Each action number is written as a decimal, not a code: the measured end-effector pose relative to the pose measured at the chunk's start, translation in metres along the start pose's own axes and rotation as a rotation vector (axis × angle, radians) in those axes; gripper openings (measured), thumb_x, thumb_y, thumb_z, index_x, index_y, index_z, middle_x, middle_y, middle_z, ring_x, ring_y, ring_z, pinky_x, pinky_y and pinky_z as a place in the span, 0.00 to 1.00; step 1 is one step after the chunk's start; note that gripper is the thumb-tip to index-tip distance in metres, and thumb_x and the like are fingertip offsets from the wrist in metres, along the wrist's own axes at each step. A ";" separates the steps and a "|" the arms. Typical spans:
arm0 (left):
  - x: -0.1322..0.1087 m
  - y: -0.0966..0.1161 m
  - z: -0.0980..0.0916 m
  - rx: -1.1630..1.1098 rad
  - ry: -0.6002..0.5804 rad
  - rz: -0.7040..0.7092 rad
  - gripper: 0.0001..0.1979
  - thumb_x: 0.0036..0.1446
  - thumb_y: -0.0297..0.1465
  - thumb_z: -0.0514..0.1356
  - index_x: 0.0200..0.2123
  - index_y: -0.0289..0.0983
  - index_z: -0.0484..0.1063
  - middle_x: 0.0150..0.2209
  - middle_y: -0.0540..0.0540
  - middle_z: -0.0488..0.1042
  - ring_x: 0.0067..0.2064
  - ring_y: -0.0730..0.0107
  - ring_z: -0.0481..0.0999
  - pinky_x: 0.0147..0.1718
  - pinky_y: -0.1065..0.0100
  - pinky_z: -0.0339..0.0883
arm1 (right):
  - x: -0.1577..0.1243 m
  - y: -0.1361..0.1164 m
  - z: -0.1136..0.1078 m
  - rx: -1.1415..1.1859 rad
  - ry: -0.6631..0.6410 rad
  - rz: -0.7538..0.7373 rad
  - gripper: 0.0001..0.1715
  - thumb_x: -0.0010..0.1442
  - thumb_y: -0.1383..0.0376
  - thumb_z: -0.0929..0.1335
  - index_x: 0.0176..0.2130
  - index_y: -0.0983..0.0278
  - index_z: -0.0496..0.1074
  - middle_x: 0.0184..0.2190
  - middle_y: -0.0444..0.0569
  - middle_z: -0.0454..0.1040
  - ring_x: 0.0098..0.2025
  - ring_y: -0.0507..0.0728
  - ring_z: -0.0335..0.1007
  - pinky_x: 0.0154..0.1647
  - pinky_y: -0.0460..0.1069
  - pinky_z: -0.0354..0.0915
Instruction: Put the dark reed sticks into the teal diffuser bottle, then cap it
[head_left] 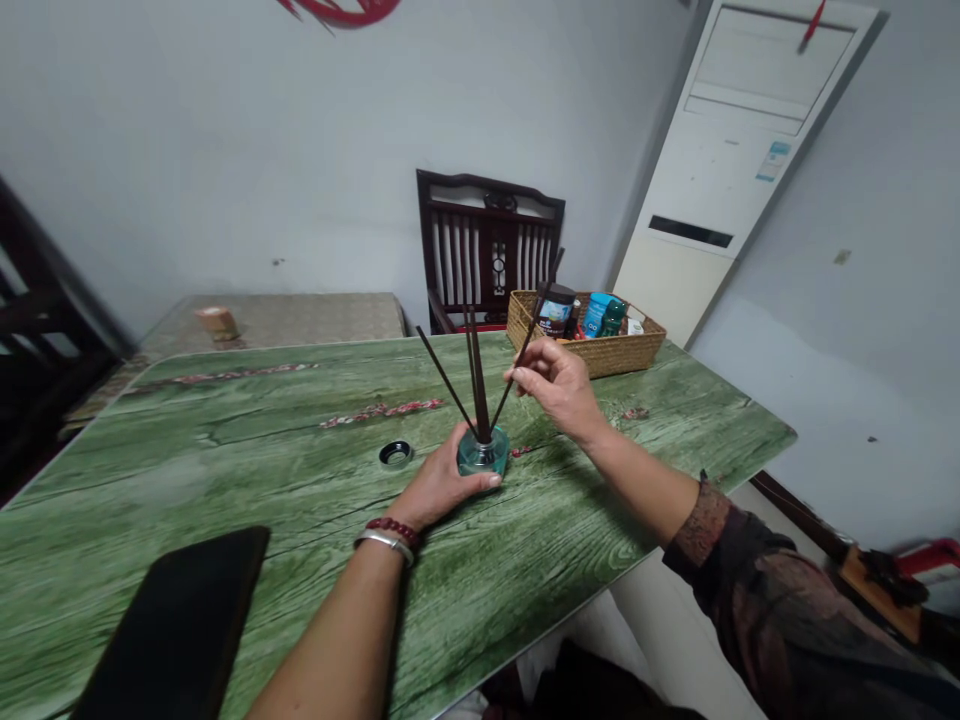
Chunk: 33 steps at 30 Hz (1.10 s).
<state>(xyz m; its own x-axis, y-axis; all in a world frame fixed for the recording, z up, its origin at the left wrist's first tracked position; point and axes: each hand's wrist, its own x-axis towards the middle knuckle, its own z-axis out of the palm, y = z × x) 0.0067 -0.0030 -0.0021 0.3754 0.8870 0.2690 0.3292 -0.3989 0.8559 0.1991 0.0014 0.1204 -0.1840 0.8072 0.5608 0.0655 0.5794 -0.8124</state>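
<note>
A reed diffuser bottle [484, 460] of clear, teal-tinted glass stands on the green table, with several dark reed sticks [478, 385] fanning out of its neck. My left hand [446, 480] is wrapped round the bottle's left and near side. Between the thumb and fingertips of my right hand [553, 385] is one dark reed stick [538, 305], tilted to the right, its lower end at the bottle's neck. Whether that end is inside the neck I cannot tell. Left of the bottle lies a black ring-shaped cap [395, 454].
A wicker basket [622, 354] holding jars and bottles sits at the table's back right. A black phone-like slab [180, 610] lies at the front left of the green table [300, 480]. Behind are a wooden chair [491, 240] and a small candle-like object [217, 322].
</note>
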 end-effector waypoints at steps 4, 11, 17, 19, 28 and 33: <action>0.000 0.000 0.000 -0.003 -0.014 0.010 0.38 0.46 0.43 0.69 0.58 0.37 0.62 0.53 0.40 0.74 0.55 0.50 0.73 0.57 0.52 0.63 | 0.000 0.015 0.011 -0.086 -0.039 -0.007 0.10 0.56 0.60 0.70 0.33 0.61 0.67 0.25 0.40 0.70 0.26 0.49 0.66 0.29 0.46 0.65; 0.001 -0.001 0.000 0.046 -0.012 0.007 0.38 0.46 0.45 0.69 0.57 0.37 0.63 0.49 0.43 0.75 0.51 0.51 0.74 0.52 0.54 0.67 | -0.016 0.041 0.022 -0.261 -0.095 0.080 0.05 0.53 0.64 0.70 0.31 0.62 0.69 0.25 0.38 0.70 0.27 0.50 0.66 0.31 0.45 0.62; 0.000 -0.003 0.000 -0.001 -0.007 0.024 0.38 0.46 0.44 0.70 0.58 0.38 0.62 0.52 0.41 0.74 0.53 0.50 0.73 0.53 0.54 0.66 | -0.036 0.060 0.010 -0.397 -0.137 0.096 0.09 0.54 0.65 0.71 0.38 0.62 0.73 0.29 0.41 0.75 0.28 0.50 0.67 0.32 0.45 0.61; -0.001 0.000 -0.001 0.012 -0.015 -0.006 0.38 0.46 0.45 0.70 0.57 0.38 0.62 0.51 0.40 0.74 0.52 0.50 0.73 0.53 0.54 0.66 | -0.042 0.064 -0.007 -0.498 -0.118 0.083 0.10 0.56 0.64 0.70 0.40 0.63 0.73 0.29 0.41 0.75 0.28 0.51 0.67 0.33 0.45 0.60; -0.008 0.001 -0.004 0.080 -0.002 -0.115 0.37 0.44 0.45 0.70 0.54 0.38 0.63 0.51 0.39 0.74 0.52 0.51 0.75 0.54 0.52 0.66 | -0.085 0.119 -0.073 -1.051 -0.203 0.351 0.08 0.64 0.64 0.65 0.37 0.62 0.74 0.37 0.51 0.79 0.39 0.57 0.73 0.35 0.48 0.55; -0.009 0.010 -0.001 0.128 0.076 -0.188 0.37 0.46 0.47 0.69 0.54 0.34 0.63 0.52 0.35 0.73 0.54 0.51 0.74 0.54 0.54 0.66 | -0.089 0.129 -0.071 -0.978 -0.226 0.255 0.07 0.63 0.63 0.66 0.36 0.61 0.74 0.36 0.50 0.79 0.39 0.57 0.74 0.35 0.48 0.54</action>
